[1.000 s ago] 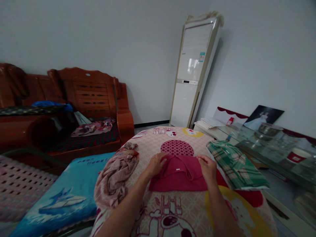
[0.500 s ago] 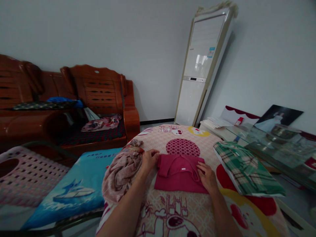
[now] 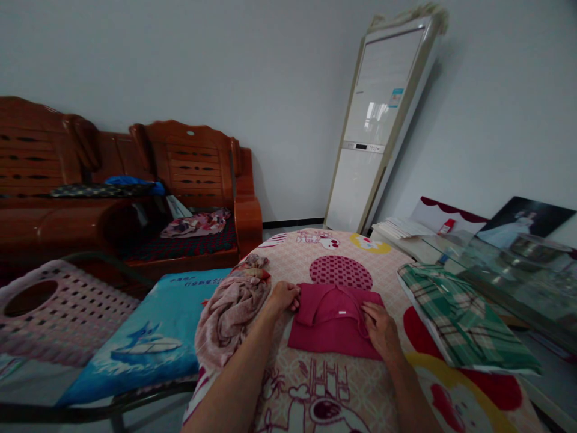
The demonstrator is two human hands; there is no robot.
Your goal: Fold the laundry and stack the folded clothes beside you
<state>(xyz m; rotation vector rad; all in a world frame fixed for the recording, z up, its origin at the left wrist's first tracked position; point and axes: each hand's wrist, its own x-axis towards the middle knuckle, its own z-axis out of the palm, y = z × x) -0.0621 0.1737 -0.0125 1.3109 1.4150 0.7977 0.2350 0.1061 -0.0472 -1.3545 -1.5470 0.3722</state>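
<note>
A magenta shirt (image 3: 333,340), folded into a flat rectangle with its neckline and a small white label facing up, lies in front of me. At its upper left corner, my left hand (image 3: 283,296) is closed with the fingertips pinching the edge. My right hand (image 3: 381,328) grips the shirt near its right side, fingers bent over the fabric beside the neckline. Left of my left forearm is a crumpled pinkish-beige garment (image 3: 232,316). To the right of my right hand rests a folded green plaid garment (image 3: 464,319).
A patterned cloth (image 3: 288,255) covers the round table. At left are a blue cushion (image 3: 148,337) on a chair and a pink woven basket (image 3: 76,313). Behind stand a wooden sofa (image 3: 193,162) and a tall air conditioner (image 3: 365,174). A glass shelf (image 3: 491,264) is at right.
The view has swung slightly left. My right hand's fingers have moved inward from the shirt's right edge toward the neckline and drawn together. The left hand stays at the upper left corner.
</note>
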